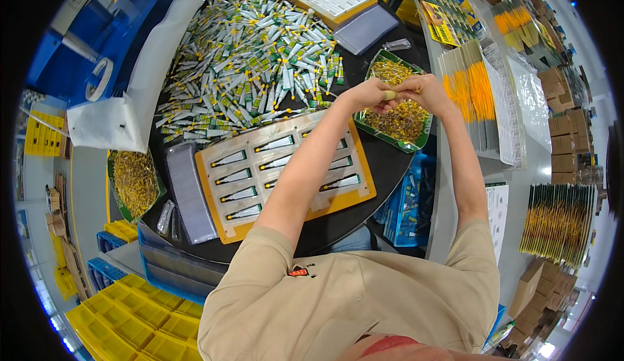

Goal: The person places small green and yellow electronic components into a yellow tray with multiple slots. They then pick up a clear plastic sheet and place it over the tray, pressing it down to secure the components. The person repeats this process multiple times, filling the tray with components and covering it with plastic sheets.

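Observation:
Both my hands meet above a green-edged tray point(418, 144) heaped with small yellow-and-clear parts. The fingertips of my left hand point(374, 95) and my right hand point(423, 90) come together; whatever lies between them is too small to make out. A yellowish band wraps a finger of my left hand. Below my left forearm lies a yellow-edged board point(366, 173) with a pale insert, its recesses holding small white-and-green tubes point(241, 194) with yellow tips. Behind it spreads a large heap of similar tubes point(234, 63) on the black table point(375, 161).
Stacked clear plastic blisters point(191, 192) flank the board's left; others point(365, 28) lie at the back. Another tray of yellow parts point(132, 183) sits far left. Printed cards point(470, 97) with orange pieces stand on the grey bench at right. A blue crate point(412, 205) is below the table edge.

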A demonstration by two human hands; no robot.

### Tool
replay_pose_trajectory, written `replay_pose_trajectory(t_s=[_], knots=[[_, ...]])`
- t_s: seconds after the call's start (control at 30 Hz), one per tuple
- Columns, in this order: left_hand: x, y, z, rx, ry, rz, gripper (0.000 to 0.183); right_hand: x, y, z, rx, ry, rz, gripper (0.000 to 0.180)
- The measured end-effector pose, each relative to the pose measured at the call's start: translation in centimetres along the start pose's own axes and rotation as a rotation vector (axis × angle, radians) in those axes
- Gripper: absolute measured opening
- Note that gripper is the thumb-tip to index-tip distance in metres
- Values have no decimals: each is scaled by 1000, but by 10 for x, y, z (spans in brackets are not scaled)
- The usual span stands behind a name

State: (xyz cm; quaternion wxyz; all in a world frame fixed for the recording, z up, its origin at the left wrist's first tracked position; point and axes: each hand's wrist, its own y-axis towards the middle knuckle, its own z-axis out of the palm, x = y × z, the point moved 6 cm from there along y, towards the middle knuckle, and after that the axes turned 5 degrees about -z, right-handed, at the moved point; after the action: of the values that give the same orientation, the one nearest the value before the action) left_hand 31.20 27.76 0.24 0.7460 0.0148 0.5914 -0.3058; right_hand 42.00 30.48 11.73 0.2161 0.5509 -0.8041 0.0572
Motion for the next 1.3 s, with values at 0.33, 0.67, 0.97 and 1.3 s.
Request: replay_pose_trajectory(t_s=[0.33,0.67,0.97,1.3], knots=[[29,-191,-20,-828,744,301,22,71,4,93,31,699,404,15],[113,-449,-51,-1390,423,54,11,256,118,232,-459,176,-309,7],[119,-440,-34,-1287,761,99,11,289,109,225,-214,367,-370,15],[106,-383,-22,-967,878,59,10,221,65,191,-21,387,-284,11]])
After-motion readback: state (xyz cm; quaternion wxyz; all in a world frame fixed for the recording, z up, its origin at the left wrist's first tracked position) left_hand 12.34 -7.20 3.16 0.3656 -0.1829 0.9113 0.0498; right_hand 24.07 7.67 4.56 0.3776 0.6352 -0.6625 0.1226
